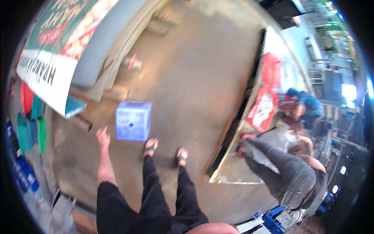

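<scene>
My left hand [103, 137] reaches forward over the floor with its fingers spread and nothing in it. Close by on its right stands a blue-violet plastic stool [133, 121], square with a small hole in the middle of its top. Hand and stool look apart. Of my right arm only a bit of bare skin [213, 229] shows at the lower edge; the right hand itself is out of the picture. My sandaled feet are just beyond my dark trousers, one close to the stool's near corner.
A raised slab [226, 178] runs along the right, where one person [288, 177] bends over and others crouch by a red basket [261, 110] of whitish stuff. At left are a grey table [107, 46], a printed banner [50, 74] and green plastic pieces [24, 132]. The brown floor looks wet.
</scene>
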The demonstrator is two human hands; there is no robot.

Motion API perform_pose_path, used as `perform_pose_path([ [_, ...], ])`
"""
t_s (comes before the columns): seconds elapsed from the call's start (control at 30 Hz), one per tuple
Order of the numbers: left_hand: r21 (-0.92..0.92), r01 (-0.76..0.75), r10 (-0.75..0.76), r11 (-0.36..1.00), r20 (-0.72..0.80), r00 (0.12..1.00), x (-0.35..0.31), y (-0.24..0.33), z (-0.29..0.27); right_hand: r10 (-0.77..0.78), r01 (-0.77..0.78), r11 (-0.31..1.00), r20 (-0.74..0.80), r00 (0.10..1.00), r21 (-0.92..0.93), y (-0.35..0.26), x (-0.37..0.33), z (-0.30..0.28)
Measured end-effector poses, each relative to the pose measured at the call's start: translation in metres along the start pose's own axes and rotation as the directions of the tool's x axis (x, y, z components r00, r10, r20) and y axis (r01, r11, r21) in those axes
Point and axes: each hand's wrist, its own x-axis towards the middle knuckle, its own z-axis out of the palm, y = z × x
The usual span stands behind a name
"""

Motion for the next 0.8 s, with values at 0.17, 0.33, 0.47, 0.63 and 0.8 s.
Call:
perform_pose_path([
  [0.17, -0.618, 0.030, 0.217, 0.785, 0.320, 0.922, -0.027, 0.024, 0.074, -0.435, 0.414, 0.895, -0.112, 0.893, -0.167, -0.119, 0.005, 0.034],
  [0.33, -0.688, 0.016, 0.539, 0.725, 0.582, 0.609, -0.145, 0.170, -0.023, -0.717, 0.681, 0.691, -0.112, 0.688, -0.244, -0.117, -0.015, 0.090],
  [0.47, -0.432, -0.516, 0.669, 0.740, 0.557, 0.493, -0.195, 0.204, -0.053, -0.809, 0.765, 0.554, 0.003, 0.587, -0.329, -0.155, -0.171, 0.099],
  [0.63, -0.032, -0.636, 0.506, 0.771, 0.637, 0.582, -0.203, 0.171, -0.057, -0.750, 0.832, 0.487, -0.361, 0.555, 0.267, -0.007, -0.153, 0.110],
  [0.8, 0.047, -0.768, 0.518, 0.638, 0.712, 0.474, -0.157, 0.118, -0.080, -0.060, 0.645, 0.419, -0.689, 0.722, 0.639, 0.249, -0.014, 0.311],
])
